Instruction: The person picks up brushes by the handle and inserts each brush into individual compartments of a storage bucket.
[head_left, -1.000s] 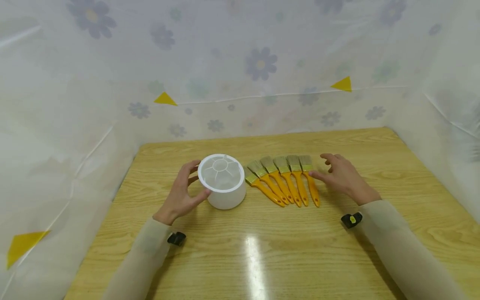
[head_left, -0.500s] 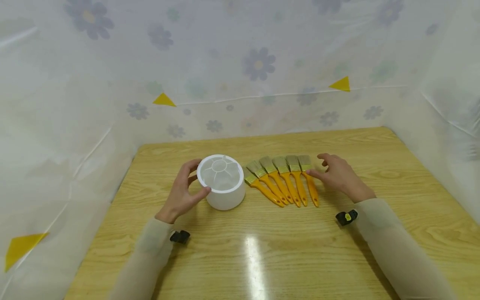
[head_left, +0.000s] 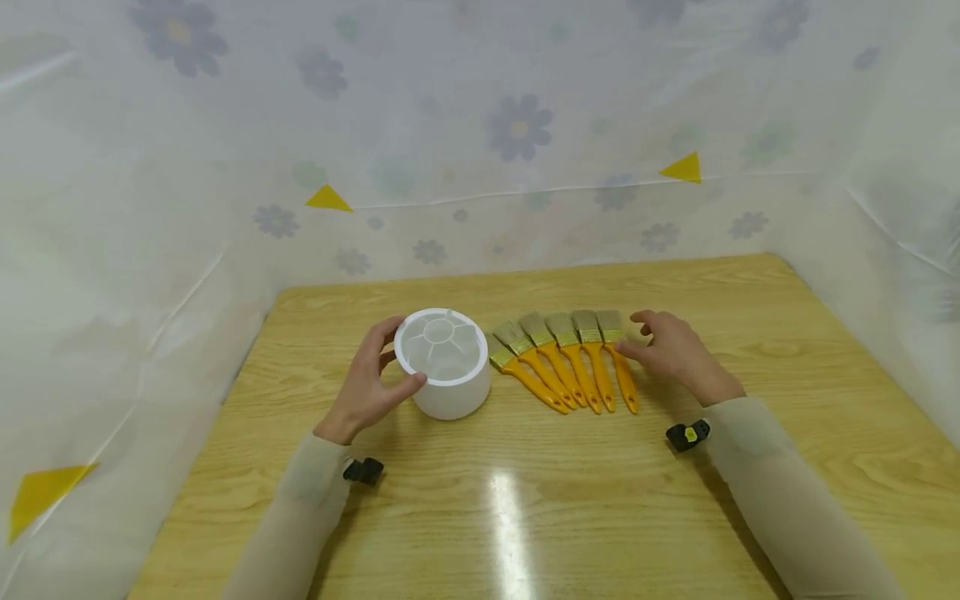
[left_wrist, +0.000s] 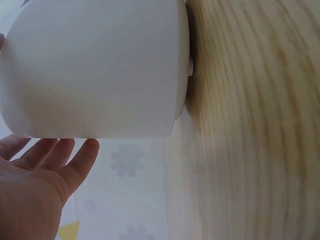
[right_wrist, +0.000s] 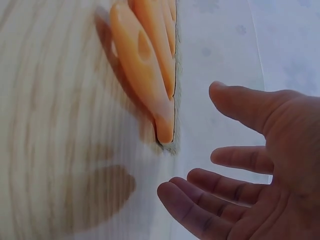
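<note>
A white round container stands upright on the table, with a central ring and spoke-like dividers showing in its top. My left hand holds it from the left, thumb at the near rim and fingers at the far side. In the left wrist view, fingertips touch its smooth wall. Right of the container, several flat paintbrushes with orange handles and pale bristles lie fanned out. Beside the rightmost paintbrush is my right hand, its fingers loosely spread. The right wrist view shows a gap between that hand and the orange handles.
The wood-grain table extends on all sides of these things. A pale floral sheet hangs behind it, and whitish sheeting closes off both sides. Yellow triangles are fixed to the sheeting.
My right hand has shifted slightly left, toward the rightmost paintbrush. The left hand has stayed at the container with almost no movement. Container and paintbrushes stay in place.
</note>
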